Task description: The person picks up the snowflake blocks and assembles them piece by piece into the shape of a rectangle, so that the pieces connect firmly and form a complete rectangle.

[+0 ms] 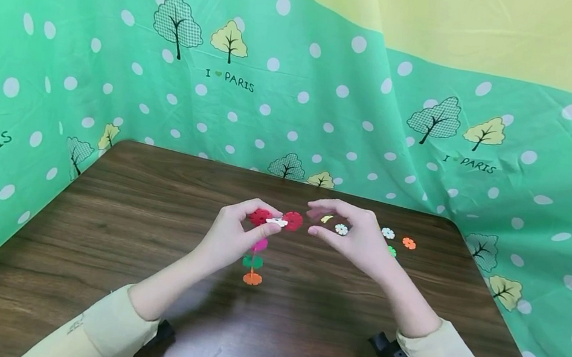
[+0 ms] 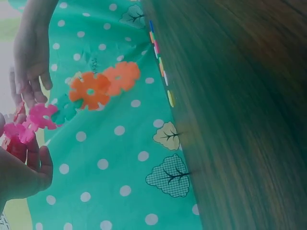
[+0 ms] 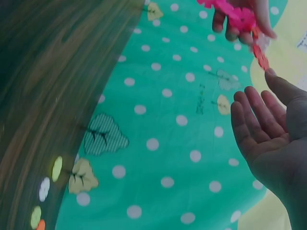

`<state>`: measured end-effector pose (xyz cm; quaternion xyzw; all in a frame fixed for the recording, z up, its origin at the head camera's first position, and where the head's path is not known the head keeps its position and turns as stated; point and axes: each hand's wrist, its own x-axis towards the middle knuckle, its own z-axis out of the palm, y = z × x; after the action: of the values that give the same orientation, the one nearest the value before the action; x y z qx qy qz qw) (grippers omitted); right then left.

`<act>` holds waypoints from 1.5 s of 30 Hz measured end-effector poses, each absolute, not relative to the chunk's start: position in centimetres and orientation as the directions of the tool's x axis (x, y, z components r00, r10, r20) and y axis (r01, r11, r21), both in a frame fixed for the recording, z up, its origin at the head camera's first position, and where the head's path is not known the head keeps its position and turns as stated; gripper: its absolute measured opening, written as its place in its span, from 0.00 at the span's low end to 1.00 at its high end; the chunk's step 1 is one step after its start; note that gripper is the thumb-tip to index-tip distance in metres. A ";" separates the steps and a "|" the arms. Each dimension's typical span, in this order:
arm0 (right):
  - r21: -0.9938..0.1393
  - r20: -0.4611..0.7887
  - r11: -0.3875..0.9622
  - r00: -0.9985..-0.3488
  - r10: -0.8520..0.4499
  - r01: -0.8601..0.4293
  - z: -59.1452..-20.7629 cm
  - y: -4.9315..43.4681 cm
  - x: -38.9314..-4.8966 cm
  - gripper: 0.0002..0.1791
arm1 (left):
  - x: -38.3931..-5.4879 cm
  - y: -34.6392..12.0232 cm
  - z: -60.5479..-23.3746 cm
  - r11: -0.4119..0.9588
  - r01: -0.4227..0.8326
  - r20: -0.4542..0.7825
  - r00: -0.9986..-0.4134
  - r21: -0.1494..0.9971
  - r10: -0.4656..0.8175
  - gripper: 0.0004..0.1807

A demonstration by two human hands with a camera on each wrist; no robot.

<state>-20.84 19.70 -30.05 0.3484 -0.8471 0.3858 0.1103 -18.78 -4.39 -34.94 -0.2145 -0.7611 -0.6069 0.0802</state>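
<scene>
Between thumb and fingers my left hand [image 1: 234, 233] pinches a joined piece made of flower-shaped plastic interlocking discs. Near the fingertips are a white disc [image 1: 277, 222] and red discs, one red disc [image 1: 293, 221] jutting to the right. Below the hand hang a pink disc [image 1: 259, 245], a green disc [image 1: 249, 262] and an orange disc [image 1: 252, 279]. In the left wrist view a second orange disc [image 2: 125, 76] shows at that end. Just right of the joined piece, my right hand [image 1: 357, 235] holds nothing, its fingers and thumb spread apart.
Loose discs lie on the brown wooden table [image 1: 149, 214] behind and right of the right hand, among them a white disc [image 1: 387, 233], an orange disc [image 1: 409, 243] and a yellow disc [image 3: 57, 168]. A green dotted curtain [image 1: 307, 108] hangs round the table's far and side edges.
</scene>
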 end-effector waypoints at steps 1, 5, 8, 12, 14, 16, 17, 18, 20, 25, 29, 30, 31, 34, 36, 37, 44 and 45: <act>-0.573 0.453 0.470 -0.737 -0.501 -0.672 -30.0 20.0 -20.9 0.21 | -18.8 -4.5 -35.0 0.175 0.420 0.379 -0.897 0.890 0.227 0.11; -0.552 0.444 0.510 -0.750 -0.490 -0.660 -29.9 21.4 -21.1 0.21 | -18.7 -4.8 -35.3 0.191 0.420 0.379 -0.899 0.887 0.219 0.10; -0.518 0.450 0.550 -0.756 -0.476 -0.655 -30.0 22.7 -21.3 0.21 | -18.7 -4.9 -35.5 0.195 0.429 0.390 -0.897 0.882 0.209 0.11; -0.476 0.455 0.611 -0.772 -0.445 -0.633 -30.3 24.5 -21.5 0.21 | -18.4 -5.0 -35.0 0.186 0.404 0.367 -0.907 0.896 0.205 0.11; -0.454 0.459 0.632 -0.773 -0.439 -0.628 -30.6 25.3 -21.6 0.21 | -17.8 -5.1 -34.1 0.188 0.386 0.348 -0.914 0.903 0.208 0.11; -0.435 0.463 0.643 -0.769 -0.441 -0.630 -30.8 26.1 -21.8 0.22 | -17.1 -5.1 -33.1 0.196 0.370 0.331 -0.921 0.908 0.207 0.12; -0.426 0.464 0.648 -0.768 -0.442 -0.631 -31.0 26.5 -21.9 0.23 | -16.8 -5.1 -32.7 0.203 0.366 0.325 -0.922 0.908 0.208 0.12; -0.421 0.467 0.649 -0.765 -0.444 -0.634 -31.2 26.9 -21.9 0.23 | -16.6 -5.1 -32.4 0.205 0.365 0.323 -0.923 0.908 0.210 0.12; -0.412 0.468 0.657 -0.765 -0.442 -0.631 -31.6 27.7 -22.1 0.24 | -16.5 -5.2 -32.3 0.212 0.368 0.327 -0.923 0.906 0.203 0.12; -0.378 0.469 0.698 -0.775 -0.423 -0.609 -32.9 29.6 -22.5 0.25 | -16.6 -5.2 -32.4 0.218 0.399 0.365 -0.913 0.891 0.180 0.14; -0.354 0.451 0.740 -0.797 -0.401 -0.572 -34.1 31.0 -22.8 0.26 | -16.6 -5.3 -32.4 0.217 0.410 0.377 -0.909 0.886 0.177 0.16; -0.352 0.444 0.748 -0.804 -0.395 -0.562 -34.3 31.3 -22.9 0.26 | -16.7 -5.3 -32.4 0.215 0.413 0.380 -0.907 0.885 0.180 0.17; -0.349 0.435 0.757 -0.811 -0.392 -0.553 -34.6 31.7 -23.0 0.26 | -16.7 -5.3 -32.4 0.212 0.416 0.382 -0.906 0.884 0.184 0.17; -0.347 0.404 0.778 -0.832 -0.380 -0.523 -35.4 32.6 -23.2 0.25 | -16.7 -5.3 -32.4 0.202 0.423 0.387 -0.901 0.883 0.195 0.17; -0.340 0.387 0.788 -0.840 -0.380 -0.513 -35.9 33.2 -23.5 0.25 | -16.7 -5.3 -32.3 0.196 0.428 0.391 -0.898 0.882 0.200 0.16; -0.333 0.380 0.792 -0.841 -0.385 -0.513 -36.2 33.5 -23.7 0.25 | -16.7 -5.3 -32.3 0.194 0.428 0.391 -0.898 0.883 0.200 0.16; -0.275 0.334 0.795 -0.829 -0.449 -0.541 -37.8 35.9 -24.7 0.27 | -16.8 -5.4 -32.2 0.191 0.429 0.390 -0.896 0.883 0.210 0.16; -0.277 0.319 0.794 -0.831 -0.455 -0.541 -38.1 36.2 -24.8 0.28 | -16.8 -5.4 -32.2 0.192 0.428 0.389 -0.897 0.883 0.211 0.16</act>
<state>-24.80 36.22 -38.07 0.2650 -0.9397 0.1808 0.1186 -16.77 -5.41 -32.19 -0.2085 -0.7666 -0.6006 0.0903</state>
